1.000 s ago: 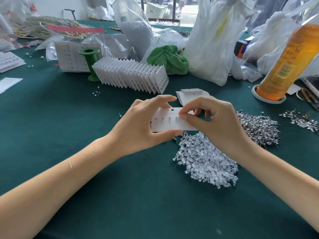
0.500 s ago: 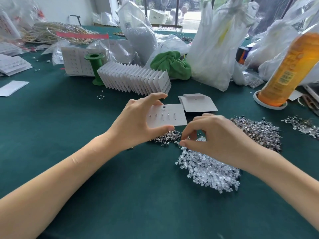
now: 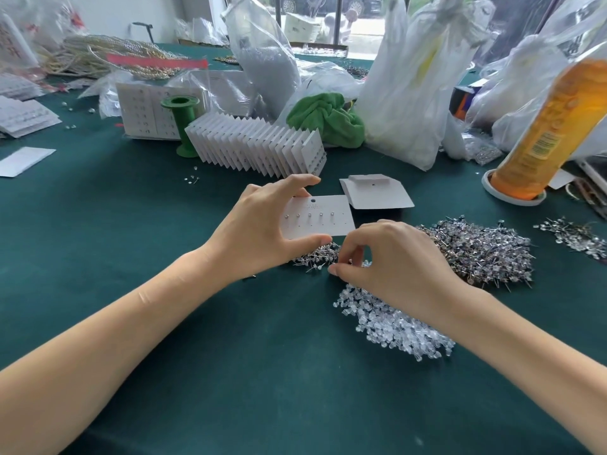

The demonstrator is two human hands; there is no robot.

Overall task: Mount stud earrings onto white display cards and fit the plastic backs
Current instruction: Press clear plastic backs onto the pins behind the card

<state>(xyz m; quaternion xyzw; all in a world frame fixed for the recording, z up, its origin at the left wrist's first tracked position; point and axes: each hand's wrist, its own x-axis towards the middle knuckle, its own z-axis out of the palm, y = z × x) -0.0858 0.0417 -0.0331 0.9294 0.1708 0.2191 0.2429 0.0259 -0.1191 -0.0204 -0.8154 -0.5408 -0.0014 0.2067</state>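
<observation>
Little of the writing is legible: the orange bottle (image 3: 545, 126) at the right, standing in a white dish, carries a yellow label with fine print too small to read, and red characters show on a bag (image 3: 13, 44) at the far left edge, too cut off to make out. The white display card (image 3: 320, 216) has a faint printed line near its hang hole, also unreadable.

The left hand (image 3: 262, 231) holds that card above the green desk (image 3: 131, 257), thumb curled under its lower edge and index finger arched over the top edge. Five studs sit in a row across the card.

The right hand (image 3: 391, 267) is lower, just beside the card's lower right corner, fingers curled with thumb and forefinger tips pressed together over the edge of a heap of clear plastic backs (image 3: 394, 323). Whether a piece is pinched between the tips cannot be told. A large heap of loose stud earrings (image 3: 479, 247) lies just right of this hand, and a smaller scatter of studs (image 3: 315, 257) lies below the card.

Behind the hands, a folded blank card (image 3: 377, 192) lies flat, a fanned row of finished cards (image 3: 259, 146) stands on edge, and a green spool (image 3: 182, 126) stands upright beside it. A green cloth (image 3: 328, 119) and white plastic bags (image 3: 407, 87) sit further back.
</observation>
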